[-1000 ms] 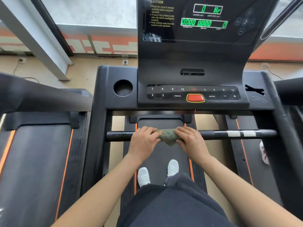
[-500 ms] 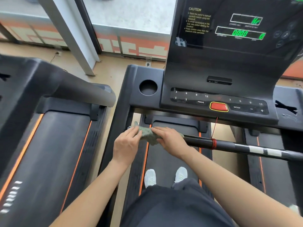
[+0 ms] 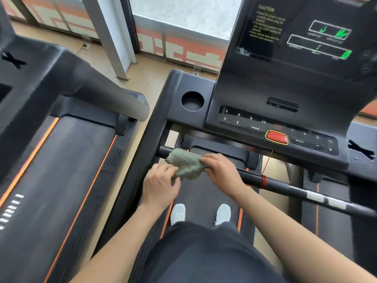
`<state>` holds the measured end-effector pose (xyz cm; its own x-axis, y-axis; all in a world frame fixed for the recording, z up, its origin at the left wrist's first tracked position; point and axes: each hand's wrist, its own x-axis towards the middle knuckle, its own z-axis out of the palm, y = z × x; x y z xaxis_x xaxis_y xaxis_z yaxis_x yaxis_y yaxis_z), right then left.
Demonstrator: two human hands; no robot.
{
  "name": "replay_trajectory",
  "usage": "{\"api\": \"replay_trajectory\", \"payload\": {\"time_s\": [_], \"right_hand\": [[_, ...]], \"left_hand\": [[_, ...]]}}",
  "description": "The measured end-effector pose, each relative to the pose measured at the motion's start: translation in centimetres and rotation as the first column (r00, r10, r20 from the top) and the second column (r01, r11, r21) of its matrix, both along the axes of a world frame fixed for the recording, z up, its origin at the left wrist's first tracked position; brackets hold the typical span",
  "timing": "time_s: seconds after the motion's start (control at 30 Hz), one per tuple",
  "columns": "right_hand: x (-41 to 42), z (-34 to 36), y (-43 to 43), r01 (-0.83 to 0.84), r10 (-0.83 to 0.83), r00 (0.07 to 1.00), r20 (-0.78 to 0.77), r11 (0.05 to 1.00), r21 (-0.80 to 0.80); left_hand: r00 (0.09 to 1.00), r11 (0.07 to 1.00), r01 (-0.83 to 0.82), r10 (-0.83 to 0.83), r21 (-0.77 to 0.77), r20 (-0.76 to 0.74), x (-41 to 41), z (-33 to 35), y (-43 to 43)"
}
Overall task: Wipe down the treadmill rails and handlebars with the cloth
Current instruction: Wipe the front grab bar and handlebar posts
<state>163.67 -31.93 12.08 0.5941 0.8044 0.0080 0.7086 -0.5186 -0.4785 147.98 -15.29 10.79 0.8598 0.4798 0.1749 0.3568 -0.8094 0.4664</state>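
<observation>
A crumpled grey-green cloth (image 3: 186, 163) is draped over the left end of the black horizontal handlebar (image 3: 285, 187) of the treadmill I stand on. My right hand (image 3: 221, 170) grips the cloth's right part over the bar. My left hand (image 3: 161, 183) pinches the cloth's lower left edge just below the bar. The bar's left tip (image 3: 163, 151) shows beyond the cloth, close to the left side rail (image 3: 146, 152). A red cord is wound round the bar right of my right hand.
The console (image 3: 285, 94) with its red stop button (image 3: 276, 137) and a round cup hole (image 3: 192, 101) rises just beyond the bar. A second treadmill (image 3: 61, 160) stands close on the left. My white shoes (image 3: 201, 213) are on the belt below.
Both hands slid the cloth left along the handlebar, from its middle to its left end. The view swung left and down with them.
</observation>
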Motion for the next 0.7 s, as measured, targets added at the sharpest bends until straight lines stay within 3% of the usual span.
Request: {"api": "replay_trajectory", "payload": {"time_s": [0.13,0.3,0.4,0.57,0.7], "right_hand": [[0.4,0.8,-1.8,-0.011,0.014,0.997,-0.082,0.999,0.043],[1.1,1.2,-4.8,0.057,-0.037,0.979,-0.2,0.994,0.094],[1.9,0.8,-6.8,0.078,-0.067,0.983,-0.173,0.995,0.056],[2.8,0.2,-8.7,0.051,-0.05,0.984,-0.171,0.999,0.0],[4.3,0.2,-9.7,0.038,-0.062,0.978,-0.2,0.992,-0.12]], "left_hand": [[0.996,0.998,-0.017,0.021,-0.056,0.082,2.0,0.9,-2.7],[0.936,0.935,0.345,-0.336,0.079,-0.106,6.7,-0.1,-2.9],[0.896,0.882,0.441,-0.421,0.163,-0.143,7.8,-0.6,-2.9],[0.943,0.926,0.307,-0.327,0.219,0.058,7.7,-0.2,-3.0],[0.999,0.999,0.046,-0.046,0.0,0.004,6.1,1.4,-4.8]]}}
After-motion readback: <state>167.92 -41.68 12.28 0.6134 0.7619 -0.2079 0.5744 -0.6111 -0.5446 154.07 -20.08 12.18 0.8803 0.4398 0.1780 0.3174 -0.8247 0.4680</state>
